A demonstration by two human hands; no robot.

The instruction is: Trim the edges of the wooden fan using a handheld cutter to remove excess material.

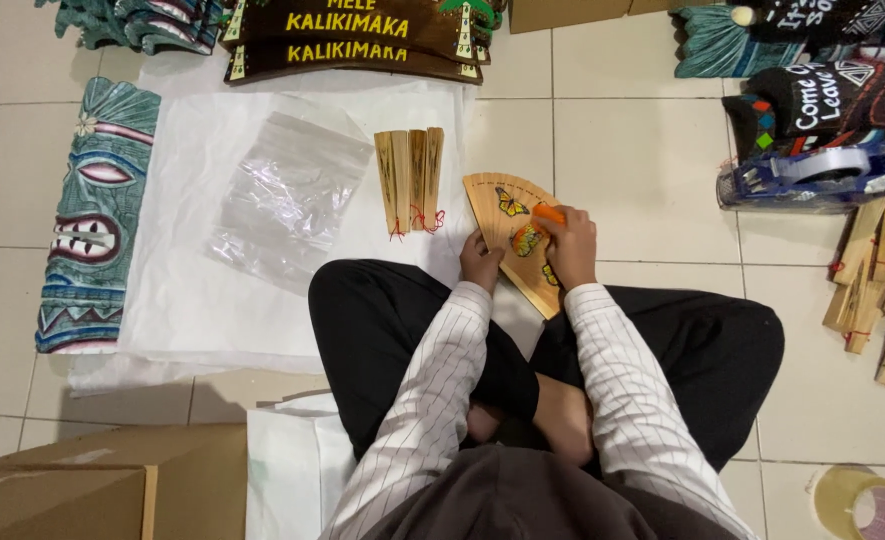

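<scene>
Tan wooden fan with orange-yellow butterflies

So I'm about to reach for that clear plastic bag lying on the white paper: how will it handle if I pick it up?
The clear plastic bag is crinkled and thin, so it will probably be floppy and sag. It looks empty, so likely very light. Its glossy film may slide easily on the white paper.
</scene>
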